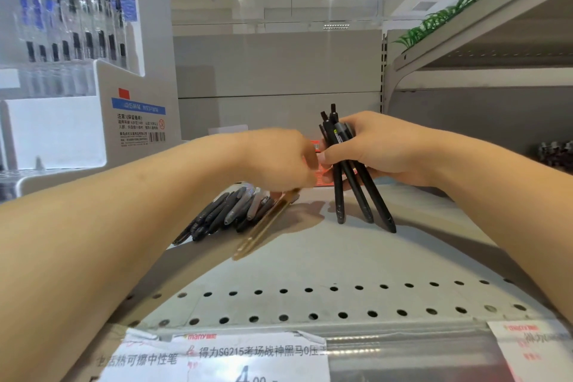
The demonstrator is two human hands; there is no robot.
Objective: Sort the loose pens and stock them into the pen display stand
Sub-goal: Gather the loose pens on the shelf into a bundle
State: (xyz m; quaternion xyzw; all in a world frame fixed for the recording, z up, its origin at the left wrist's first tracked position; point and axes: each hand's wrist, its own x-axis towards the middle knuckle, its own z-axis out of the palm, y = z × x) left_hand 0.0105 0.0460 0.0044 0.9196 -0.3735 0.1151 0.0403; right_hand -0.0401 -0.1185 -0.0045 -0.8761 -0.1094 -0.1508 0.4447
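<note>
Right hand (381,149) grasps a bunch of black pens (350,174), tips resting mid-shelf (341,257). Left hand (279,161), blurred, pinches a gold pen (263,226) beside the loose pile (226,214). Risk: fanned bunch slipping; display stand (93,71) sits at the shelf's far-left corner.

I note my right hand (381,149) gripping a bundle of black pens (356,192), held near upright with tips touching the grey shelf (356,257). My left hand (279,161), blurred, is over a pile of loose dark pens (223,214) with a tan pen (263,228) beside it. The pen display stand (77,71) sits at far left, part filled.
</note>
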